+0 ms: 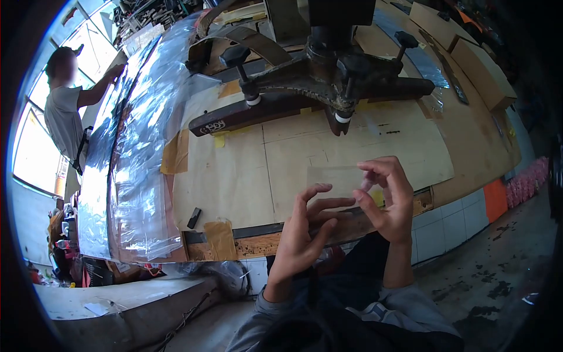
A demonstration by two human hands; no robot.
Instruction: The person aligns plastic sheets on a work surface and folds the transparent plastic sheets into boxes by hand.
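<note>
My right hand (387, 202) is raised over the front edge of the table, thumb and fingers curled toward each other on a thin, clear plastic piece (334, 175). The piece is nearly invisible against the pale board (229, 170). Beside it, to the left, my left hand (305, 232) has its fingers apart and slightly bent, close to the lower edge of the plastic; whether they touch it I cannot tell. A small black block (194, 218) lies on the board at the left.
Above the board stands a dark metal press frame (311, 76) with knobs and a bar. Clear plastic sheeting (143, 152) covers the table's left side. A person (64, 111) stands at the far left. Cardboard boxes (478, 70) sit at the right. Brown tape (220, 239) crosses the front edge.
</note>
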